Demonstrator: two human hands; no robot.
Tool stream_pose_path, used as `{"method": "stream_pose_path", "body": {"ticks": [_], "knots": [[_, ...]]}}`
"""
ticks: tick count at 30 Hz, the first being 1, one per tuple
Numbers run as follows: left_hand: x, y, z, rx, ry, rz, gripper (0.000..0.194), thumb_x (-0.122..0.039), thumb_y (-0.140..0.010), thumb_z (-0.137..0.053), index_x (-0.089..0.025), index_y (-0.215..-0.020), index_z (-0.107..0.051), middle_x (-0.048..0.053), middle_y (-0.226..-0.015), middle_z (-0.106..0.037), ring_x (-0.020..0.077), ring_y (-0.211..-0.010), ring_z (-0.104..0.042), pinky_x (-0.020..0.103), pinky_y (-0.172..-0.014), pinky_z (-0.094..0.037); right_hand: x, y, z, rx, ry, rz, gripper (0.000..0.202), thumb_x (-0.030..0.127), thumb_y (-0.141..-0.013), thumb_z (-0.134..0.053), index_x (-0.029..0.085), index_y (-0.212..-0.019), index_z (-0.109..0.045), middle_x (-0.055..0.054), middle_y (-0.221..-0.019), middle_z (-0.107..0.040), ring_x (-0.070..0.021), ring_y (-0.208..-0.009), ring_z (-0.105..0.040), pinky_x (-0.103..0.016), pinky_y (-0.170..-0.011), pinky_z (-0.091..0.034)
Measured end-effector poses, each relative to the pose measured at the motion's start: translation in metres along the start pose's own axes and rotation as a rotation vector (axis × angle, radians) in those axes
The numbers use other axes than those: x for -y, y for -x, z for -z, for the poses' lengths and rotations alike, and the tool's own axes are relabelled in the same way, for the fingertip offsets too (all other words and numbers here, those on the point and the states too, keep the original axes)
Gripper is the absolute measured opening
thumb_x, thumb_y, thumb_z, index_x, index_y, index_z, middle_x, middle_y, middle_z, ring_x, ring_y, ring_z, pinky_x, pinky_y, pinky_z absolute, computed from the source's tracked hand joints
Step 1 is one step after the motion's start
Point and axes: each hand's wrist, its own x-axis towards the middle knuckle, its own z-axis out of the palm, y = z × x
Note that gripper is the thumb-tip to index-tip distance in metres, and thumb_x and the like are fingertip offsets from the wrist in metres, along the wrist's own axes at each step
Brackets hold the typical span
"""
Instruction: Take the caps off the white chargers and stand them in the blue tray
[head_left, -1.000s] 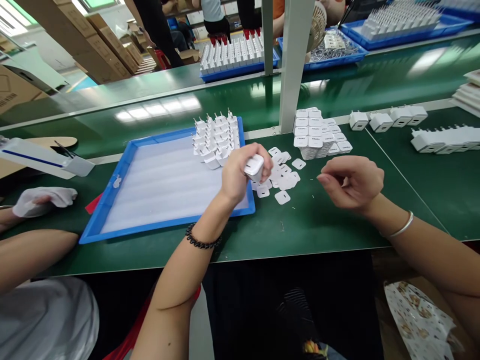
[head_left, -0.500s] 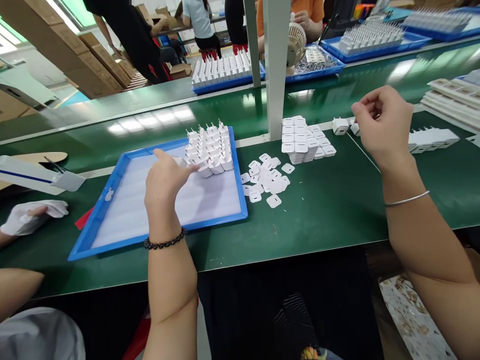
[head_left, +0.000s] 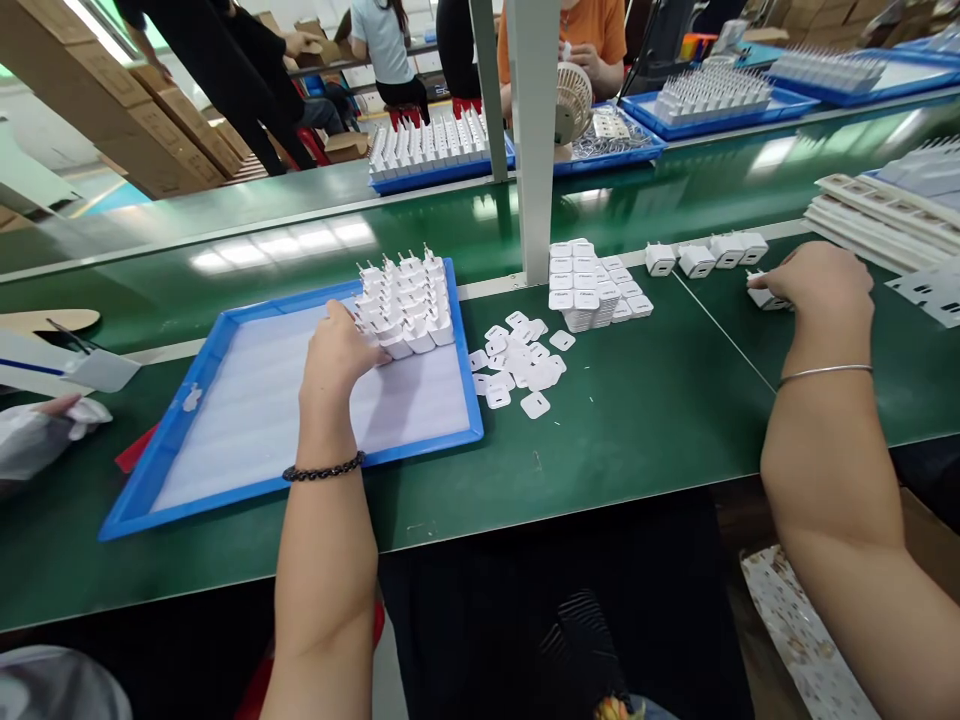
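Observation:
My left hand (head_left: 337, 345) is inside the blue-rimmed tray (head_left: 285, 487), its fingers closed at the left side of a block of white charger plugs (head_left: 409, 300) with pins upward. A charger seems to be in its grip, mostly hidden by the fingers. My right hand (head_left: 821, 275) is lowered to the green bench on the right, fingers closed on a white charger (head_left: 766, 299). Just behind it stands a short row of white chargers (head_left: 697, 261). Between my hands lie loose white cover plates (head_left: 535, 404) and neat stacks of plates (head_left: 585, 282).
A grey post (head_left: 534, 150) rises behind the stacked plates. Flat white trays (head_left: 862, 230) lie at the far right. A co-worker's gloved hand (head_left: 45, 430) is at the left edge. Across the bench are blue trays of chargers (head_left: 431, 150) and a small fan (head_left: 574, 100).
My right hand has come down from above the row of chargers, moving right and nearer, onto a charger. My left hand has settled against the block in the tray. The view has shifted slightly.

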Motion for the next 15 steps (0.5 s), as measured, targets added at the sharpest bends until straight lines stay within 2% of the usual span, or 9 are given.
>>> {"method": "stream_pose_path", "body": {"ticks": [2,5,7,9,11,13,15], "knots": [[0.002,-0.002,-0.002,0.019,0.022,-0.007,0.081,-0.027,-0.06,-0.085,-0.013,-0.126,-0.041,0.022,-0.125,-0.058,0.0419,-0.119,-0.059,0.046,-0.09,-0.051,0.007,0.004,-0.003,0.059,0.028,-0.045,0.023,0.035,-0.09,-0.069,0.014,-0.081,-0.07,-0.024,-0.11,-0.064,-0.0208,-0.089,-0.057,-0.036,-0.073,-0.039],[0.004,-0.003,-0.007,0.007,0.088,-0.043,0.094,-0.031,-0.057,-0.09,-0.015,-0.133,-0.037,0.019,-0.13,-0.052,0.0395,-0.123,-0.056,0.046,-0.094,-0.051,0.009,-0.01,-0.016,0.159,0.044,-0.139,0.025,0.037,-0.088,-0.071,0.012,-0.089,-0.074,-0.028,-0.116,-0.063,-0.023,-0.094,-0.059,-0.037,-0.073,-0.039],[0.006,-0.003,-0.012,-0.035,0.17,-0.097,0.102,-0.035,-0.054,-0.092,-0.016,-0.137,-0.035,0.016,-0.13,-0.049,0.0395,-0.125,-0.054,0.049,-0.097,-0.05,0.003,-0.028,-0.026,0.276,0.088,-0.275,0.031,0.035,-0.085,-0.075,0.007,-0.098,-0.075,-0.031,-0.115,-0.064,-0.0268,-0.097,-0.06,-0.039,-0.071,-0.038],[0.01,-0.004,-0.017,-0.069,0.253,-0.147,0.107,-0.041,-0.053,-0.094,-0.016,-0.139,-0.034,0.014,-0.129,-0.047,0.0407,-0.124,-0.053,0.054,-0.1,-0.048,-0.002,-0.044,-0.032,0.4,0.171,-0.442,0.046,0.034,-0.08,-0.079,0.0,-0.111,-0.072,-0.036,-0.116,-0.064,-0.0331,-0.104,-0.061,-0.041,-0.069,-0.036],[0.016,-0.006,-0.022,-0.072,0.312,-0.167,0.112,-0.048,-0.051,-0.094,-0.015,-0.14,-0.034,0.014,-0.129,-0.045,0.0425,-0.121,-0.053,0.061,-0.102,-0.045,-0.001,-0.052,-0.033,0.337,0.165,-0.454,0.058,0.036,-0.079,-0.08,-0.002,-0.121,-0.067,-0.036,-0.118,-0.064,-0.0355,-0.109,-0.059,-0.042,-0.071,-0.035],[0.02,-0.007,-0.024,-0.073,0.336,-0.169,0.119,-0.052,-0.047,-0.095,-0.015,-0.142,-0.033,0.018,-0.135,-0.041,0.046,-0.121,-0.051,0.068,-0.102,-0.041,0.009,-0.05,-0.029,0.131,0.002,-0.295,0.059,0.037,-0.083,-0.076,0.0,-0.127,-0.062,-0.032,-0.116,-0.066,-0.0299,-0.104,-0.06,-0.041,-0.073,-0.035],[0.017,-0.006,-0.024,-0.15,0.334,-0.23,0.124,-0.056,-0.045,-0.095,-0.016,-0.144,-0.034,0.021,-0.145,-0.034,0.0525,-0.129,-0.042,0.073,-0.105,-0.034,0.028,-0.038,-0.024,-0.025,-0.284,-0.078,0.055,0.031,-0.083,-0.075,0.004,-0.128,-0.058,-0.023,-0.106,-0.068,-0.0191,-0.084,-0.058,-0.037,-0.071,-0.036]]}}
